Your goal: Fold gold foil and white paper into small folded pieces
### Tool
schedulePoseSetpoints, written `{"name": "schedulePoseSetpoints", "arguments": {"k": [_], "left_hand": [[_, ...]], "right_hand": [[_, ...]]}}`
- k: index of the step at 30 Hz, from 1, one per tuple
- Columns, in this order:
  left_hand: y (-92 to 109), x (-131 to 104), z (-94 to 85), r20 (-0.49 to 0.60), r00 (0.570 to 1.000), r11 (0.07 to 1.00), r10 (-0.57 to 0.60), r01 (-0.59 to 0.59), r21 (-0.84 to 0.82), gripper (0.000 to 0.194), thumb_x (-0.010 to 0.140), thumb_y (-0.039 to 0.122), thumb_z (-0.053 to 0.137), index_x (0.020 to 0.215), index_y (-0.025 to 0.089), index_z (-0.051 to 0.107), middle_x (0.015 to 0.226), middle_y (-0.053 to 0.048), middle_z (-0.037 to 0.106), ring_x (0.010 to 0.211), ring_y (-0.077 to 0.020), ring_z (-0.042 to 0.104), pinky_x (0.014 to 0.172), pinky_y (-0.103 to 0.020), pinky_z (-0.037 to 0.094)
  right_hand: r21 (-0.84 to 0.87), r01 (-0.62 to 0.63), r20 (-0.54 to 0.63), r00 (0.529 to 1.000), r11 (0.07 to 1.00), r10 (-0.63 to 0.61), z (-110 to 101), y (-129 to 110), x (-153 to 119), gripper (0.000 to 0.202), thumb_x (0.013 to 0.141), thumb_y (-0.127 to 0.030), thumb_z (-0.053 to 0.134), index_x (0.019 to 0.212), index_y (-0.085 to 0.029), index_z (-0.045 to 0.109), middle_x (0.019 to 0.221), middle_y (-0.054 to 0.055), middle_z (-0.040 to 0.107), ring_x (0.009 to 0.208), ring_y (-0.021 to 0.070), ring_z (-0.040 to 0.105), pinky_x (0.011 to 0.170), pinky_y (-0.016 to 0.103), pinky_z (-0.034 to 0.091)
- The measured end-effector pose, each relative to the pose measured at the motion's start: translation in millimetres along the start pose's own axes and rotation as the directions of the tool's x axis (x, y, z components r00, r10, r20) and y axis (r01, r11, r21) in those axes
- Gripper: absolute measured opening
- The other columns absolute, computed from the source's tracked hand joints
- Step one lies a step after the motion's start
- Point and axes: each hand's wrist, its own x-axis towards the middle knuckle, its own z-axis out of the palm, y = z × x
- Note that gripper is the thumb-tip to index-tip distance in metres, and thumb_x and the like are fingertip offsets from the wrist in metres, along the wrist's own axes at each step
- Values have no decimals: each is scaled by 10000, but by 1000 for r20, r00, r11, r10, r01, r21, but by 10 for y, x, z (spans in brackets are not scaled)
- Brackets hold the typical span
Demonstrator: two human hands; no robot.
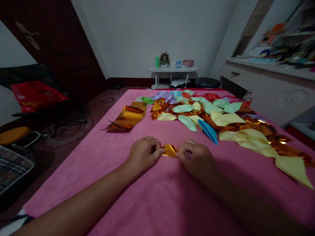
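A small piece of shiny gold foil paper is stretched between my two hands, low over the pink cloth. My left hand pinches its left end between thumb and fingers. At the opposite end, my right hand grips it the same way. Beyond the left hand lies a loose stack of gold foil sheets, its edges curling up. A blue folded paper rests just past the right hand, at the near side of a heap of folded papers in pale green, yellow, gold and other colours.
The pink cloth covers the table. Yellow folded papers spread along the right side. Behind the table stands a small white table with a potted plant. A cluttered white cabinet is at right; a red bag sits on a chair at left.
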Motion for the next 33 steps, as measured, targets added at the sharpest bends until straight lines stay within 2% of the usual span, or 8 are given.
{"name": "schedulePoseSetpoints", "arguments": {"k": [3, 5, 8, 14, 18, 25, 30, 33], "left_hand": [[3, -2, -1, -11, 999, 999, -34, 34, 39, 230, 808, 364, 637, 679, 180, 587, 698, -1, 613, 616, -128, 532, 552, -238, 325], [-6, -9, -4, -14, 998, 997, -68, 69, 30, 206, 785, 388, 665, 783, 190, 605, 721, 9, 619, 627, -132, 537, 545, -235, 316], [-36, -19, -7, -5, 999, 999, -39, 39, -9, 279, 761, 409, 691, 931, 202, 616, 777, 13, 621, 679, -138, 546, 575, -234, 341], [-130, 20, 74, 6, 1000, 972, -12, 13, -235, 224, 688, 359, 730, 790, 178, 646, 757, 7, 619, 653, -124, 508, 574, -228, 343], [-189, 190, 194, -11, 983, 765, -181, 134, -630, 214, 632, 307, 743, 662, 141, 611, 623, 15, 584, 565, -103, 487, 540, -212, 349], [-133, 503, 233, -131, 968, 665, -212, 45, -745, 311, 688, 390, 707, 722, 82, 671, 621, -39, 636, 518, -102, 501, 506, -221, 355], [-127, 492, 261, -131, 970, 640, -206, 32, -768, 358, 627, 420, 764, 682, 78, 671, 601, -40, 639, 496, -99, 503, 491, -220, 353], [-103, 446, 280, -95, 979, 647, -180, 45, -761, 387, 682, 462, 717, 673, 81, 651, 564, -33, 618, 448, -88, 472, 451, -212, 323]], "right_hand": [[-28, -78, 7, 997, 997, 78, 14, -1, 20, 154, 725, -159, 584, 597, -198, 509, 673, -8, 554, 600, 129, 494, 562, 253, 336], [-40, -130, 1, 992, 991, 130, 18, -6, 24, 52, 717, -184, 613, 727, -198, 564, 739, -6, 583, 636, 137, 520, 575, 252, 346], [-49, -121, -6, 993, 991, 121, 20, -19, 11, 219, 729, -197, 624, 945, -203, 592, 895, 18, 615, 747, 158, 568, 632, 259, 372], [-41, -115, -36, 993, 993, 114, 64, -84, -5, 83, 758, -267, 624, 703, -213, 595, 765, -8, 613, 644, 142, 548, 559, 251, 316], [204, -219, -74, 969, 954, 238, 118, -82, 109, 234, 816, -382, 562, 660, -216, 619, 611, -15, 622, 590, 156, 564, 539, 256, 312], [306, -140, -132, 973, 942, 188, 210, 28, 444, 397, 886, -433, 413, 730, -178, 675, 670, 28, 680, 568, 162, 599, 538, 263, 401], [366, -70, -123, 985, 928, 123, 277, 84, 496, 374, 863, -431, 451, 780, -159, 694, 650, 30, 668, 531, 157, 580, 512, 259, 410], [403, -30, -120, 989, 915, 85, 287, 70, 454, 352, 861, -411, 459, 738, -163, 677, 592, 17, 633, 512, 149, 546, 501, 252, 395]]}}
